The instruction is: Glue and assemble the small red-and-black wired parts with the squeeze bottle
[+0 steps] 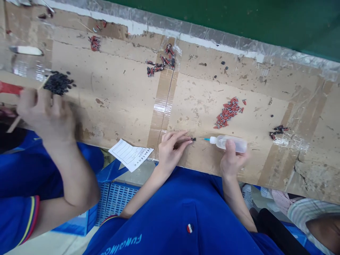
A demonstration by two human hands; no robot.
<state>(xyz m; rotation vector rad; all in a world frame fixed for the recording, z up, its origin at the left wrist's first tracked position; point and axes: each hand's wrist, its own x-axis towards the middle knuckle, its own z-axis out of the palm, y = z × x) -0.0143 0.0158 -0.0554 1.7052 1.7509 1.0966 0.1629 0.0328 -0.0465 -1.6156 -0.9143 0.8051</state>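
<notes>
Now left hand (172, 150) pinches a small black part (193, 139); right hand (231, 161) fingers (230, 148) wrap a clear bottle (236, 144) (nozzle just beside that part).

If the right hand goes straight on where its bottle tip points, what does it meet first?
Probably the small black part pinched by the left hand; the right hand aims the bottle tip at it.
</notes>
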